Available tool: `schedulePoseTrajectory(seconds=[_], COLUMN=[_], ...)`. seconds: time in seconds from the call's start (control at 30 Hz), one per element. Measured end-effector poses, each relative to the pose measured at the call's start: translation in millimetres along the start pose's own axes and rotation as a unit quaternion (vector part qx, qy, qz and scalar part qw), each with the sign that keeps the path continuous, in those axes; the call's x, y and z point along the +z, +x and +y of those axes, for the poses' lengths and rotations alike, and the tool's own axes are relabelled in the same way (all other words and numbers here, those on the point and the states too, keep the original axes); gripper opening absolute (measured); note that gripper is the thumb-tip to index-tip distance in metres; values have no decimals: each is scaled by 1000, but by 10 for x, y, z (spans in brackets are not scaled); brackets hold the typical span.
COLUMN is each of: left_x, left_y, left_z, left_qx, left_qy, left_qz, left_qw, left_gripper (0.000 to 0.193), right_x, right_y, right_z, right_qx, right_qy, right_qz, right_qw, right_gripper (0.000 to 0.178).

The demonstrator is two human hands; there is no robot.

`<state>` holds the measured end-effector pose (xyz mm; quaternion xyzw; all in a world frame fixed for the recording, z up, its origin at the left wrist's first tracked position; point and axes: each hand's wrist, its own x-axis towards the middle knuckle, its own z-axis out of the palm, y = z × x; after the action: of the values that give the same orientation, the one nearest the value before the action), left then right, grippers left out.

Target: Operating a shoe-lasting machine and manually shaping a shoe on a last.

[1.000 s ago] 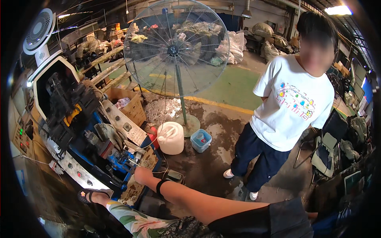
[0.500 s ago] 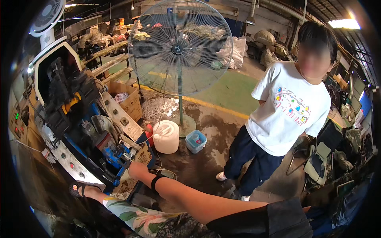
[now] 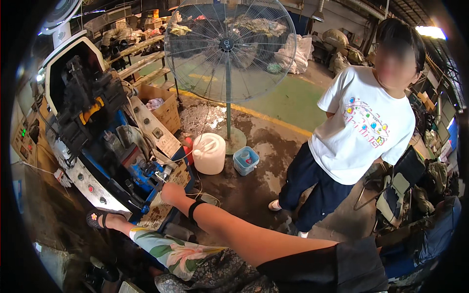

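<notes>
My right arm reaches from the lower right, with a black sleeve and a dark band near the wrist. My right hand (image 3: pixel 172 194) is closed beside a small blue clamp-like device (image 3: pixel 144 173) on the machine (image 3: pixel 83 161). A short pale metal rod (image 3: pixel 159 177) shows just beyond the fingers; whether they grip it is hidden. My left hand is out of sight. Below the arm stretches a leg in floral cloth (image 3: pixel 181 254), its foot in a black clog (image 3: pixel 96 219) with a flower charm, close to the machine's front panel.
A large standing fan (image 3: pixel 226 45) rises behind the machine. A white jerrycan (image 3: pixel 209 154) and a light-blue bucket (image 3: pixel 245 160) stand on the wet floor. A person in a white T-shirt (image 3: pixel 364 127) stands at right, near a chair (image 3: pixel 398 190). A cardboard box (image 3: pixel 161 110) sits behind the machine.
The view has shifted, so the surroundings sit a little higher and farther right in the picture. My right hand stays closed at the same spot by the blue device.
</notes>
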<state>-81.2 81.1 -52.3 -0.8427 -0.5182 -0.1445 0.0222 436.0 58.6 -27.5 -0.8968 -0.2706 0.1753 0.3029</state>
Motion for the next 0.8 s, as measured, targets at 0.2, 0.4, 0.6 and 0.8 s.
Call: schedulePoseTrajectory(seconds=[0.2, 0.4, 0.6, 0.8], left_x=[-265, -223, -84, -158], left_y=[-595, -1096, -1022, -1004], left_z=[-992, -1051, -518, -465], left_qx=[-163, -97, 15, -42], left_qy=[74, 240, 72, 12], left_qz=[153, 52, -14, -22], left_qw=[972, 964, 997, 999], left_gripper=[60, 59, 47, 48], right_x=[41, 14, 21, 38], right_y=[76, 168, 112, 151], right_z=[-19, -76, -106, -81], right_qx=[77, 41, 69, 64], right_qy=[-11, -64, -77, -72], right_qz=[-4, -17, -12, -14], right_qw=[997, 997, 995, 995], right_gripper=[29, 33, 32, 33])
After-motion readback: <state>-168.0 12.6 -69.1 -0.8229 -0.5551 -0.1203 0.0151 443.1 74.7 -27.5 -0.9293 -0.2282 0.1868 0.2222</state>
